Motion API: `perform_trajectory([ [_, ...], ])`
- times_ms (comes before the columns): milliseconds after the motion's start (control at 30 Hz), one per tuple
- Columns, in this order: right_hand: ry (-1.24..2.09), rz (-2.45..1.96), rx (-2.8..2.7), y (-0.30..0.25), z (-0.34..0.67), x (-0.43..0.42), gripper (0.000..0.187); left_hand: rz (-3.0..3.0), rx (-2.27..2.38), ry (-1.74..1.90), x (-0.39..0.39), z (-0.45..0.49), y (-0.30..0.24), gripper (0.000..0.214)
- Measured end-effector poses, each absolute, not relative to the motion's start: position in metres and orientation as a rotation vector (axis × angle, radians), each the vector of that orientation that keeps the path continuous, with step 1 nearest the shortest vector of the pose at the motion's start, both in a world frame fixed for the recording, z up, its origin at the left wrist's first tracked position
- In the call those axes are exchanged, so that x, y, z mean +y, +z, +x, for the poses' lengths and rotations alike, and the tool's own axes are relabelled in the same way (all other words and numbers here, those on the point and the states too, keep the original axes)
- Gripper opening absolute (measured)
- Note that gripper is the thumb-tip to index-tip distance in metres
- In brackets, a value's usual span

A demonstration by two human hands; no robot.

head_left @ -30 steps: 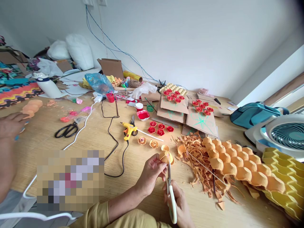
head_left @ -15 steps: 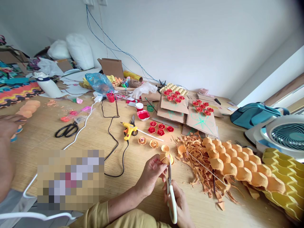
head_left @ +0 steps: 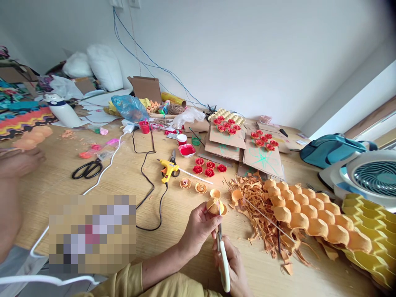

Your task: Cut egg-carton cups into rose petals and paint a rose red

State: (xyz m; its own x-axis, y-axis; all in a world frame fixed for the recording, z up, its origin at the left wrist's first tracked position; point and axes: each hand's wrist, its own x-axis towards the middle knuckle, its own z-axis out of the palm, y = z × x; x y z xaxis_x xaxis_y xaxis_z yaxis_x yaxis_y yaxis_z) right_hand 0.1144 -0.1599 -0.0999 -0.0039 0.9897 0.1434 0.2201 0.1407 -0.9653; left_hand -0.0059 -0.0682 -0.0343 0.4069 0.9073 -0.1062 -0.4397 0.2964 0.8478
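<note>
Pinched in the fingers of my left hand [head_left: 199,227] is an orange egg-carton cup [head_left: 213,206]. My right hand [head_left: 233,264] grips white-handled scissors [head_left: 224,264], their blades pointing up against the cup's right edge. Just beyond my left hand, another cut cup [head_left: 215,192] rests on the table. Two orange carton roses [head_left: 201,188] sit a little farther left, with several red-painted roses [head_left: 210,164] behind them. To the right of my hands lies a heap of orange carton scraps [head_left: 255,206], with a cut cup [head_left: 237,196] on its near left side.
A yellow glue gun [head_left: 168,170] with a black cord lies left of centre. An orange egg tray [head_left: 309,210] and a yellow one [head_left: 380,231] are at the right, near a fan [head_left: 371,177]. Another person's hand [head_left: 27,161] works at the far left by black scissors [head_left: 87,169].
My hands stay nearly in place; the cup and scissors shift slightly. At the far left, the other person's hand has moved right along the orange carton strip.
</note>
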Motion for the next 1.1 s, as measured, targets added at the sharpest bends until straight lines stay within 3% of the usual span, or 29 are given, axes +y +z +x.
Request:
perform_trajectory([
  [533,0.947,-1.29,-1.418,-0.1,0.11,-0.16,0.038,0.918,0.777,1.029,-0.068,0.002,-0.031,0.027],
  [1100,0.776,-1.401,-1.458,-0.098,0.11,-0.158,0.039,0.957,0.853,1.103,-0.069,0.007,-0.042,0.033],
])
